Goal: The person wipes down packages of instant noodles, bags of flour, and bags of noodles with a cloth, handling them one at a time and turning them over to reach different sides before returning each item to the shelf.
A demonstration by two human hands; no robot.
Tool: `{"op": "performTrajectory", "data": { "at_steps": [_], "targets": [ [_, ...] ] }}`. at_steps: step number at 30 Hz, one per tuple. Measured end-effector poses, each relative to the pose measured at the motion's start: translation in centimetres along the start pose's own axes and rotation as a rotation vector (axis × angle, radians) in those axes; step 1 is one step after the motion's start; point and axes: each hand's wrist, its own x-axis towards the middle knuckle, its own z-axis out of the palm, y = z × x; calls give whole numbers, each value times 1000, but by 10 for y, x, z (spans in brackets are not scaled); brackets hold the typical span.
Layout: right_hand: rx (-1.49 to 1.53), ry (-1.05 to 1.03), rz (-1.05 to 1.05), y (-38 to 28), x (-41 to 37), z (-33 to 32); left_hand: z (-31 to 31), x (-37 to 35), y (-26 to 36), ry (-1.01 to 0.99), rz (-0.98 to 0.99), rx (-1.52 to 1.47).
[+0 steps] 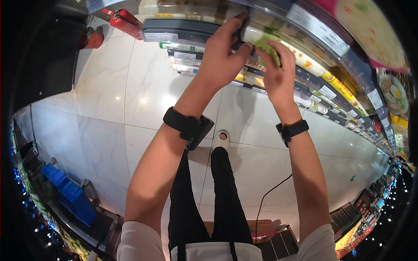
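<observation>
Both my arms reach up to a shop shelf with price labels along its edge. My left hand grips a dark item at the shelf front, fingers curled over it. My right hand holds a green and white packet just beside the left hand. The two hands nearly touch. A black band sits on each wrist. Most of the dark item is hidden under my fingers.
Rows of packaged goods run along shelves to the right. Pale tiled floor lies below, with my black-trousered legs and a white shoe. Red extinguishers stand at upper left. Blue crates sit at lower left.
</observation>
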Motion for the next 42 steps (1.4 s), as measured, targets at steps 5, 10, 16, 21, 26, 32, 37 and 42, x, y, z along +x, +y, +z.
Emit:
{"op": "performTrajectory", "data": {
  "at_steps": [5, 10, 16, 21, 26, 32, 37, 42],
  "targets": [
    [-219, -118, 62, -20, -6, 3, -62, 1, 3, -25, -53, 37],
    [-150, -144, 290, -32, 0, -10, -134, 19, -4, 131, -104, 148],
    [317, 166, 702, -83, 87, 2, -194, 87, -21, 397, 281, 418],
    [163, -42, 737, -55, 120, 40, -184, 111, -27, 253, 178, 135],
    [474, -6, 734, 24, 102, 44, -180, 109, -25, 316, 173, 167],
    [307, -16, 819, -10, 112, 42, -181, 99, -6, 289, 106, 227],
    [-368, -310, 406, -71, 130, 37, -181, 97, -16, 243, 171, 237],
    [27, -251, 398, -81, 141, 84, -182, 96, -18, 208, 208, 270]
  ]
}}
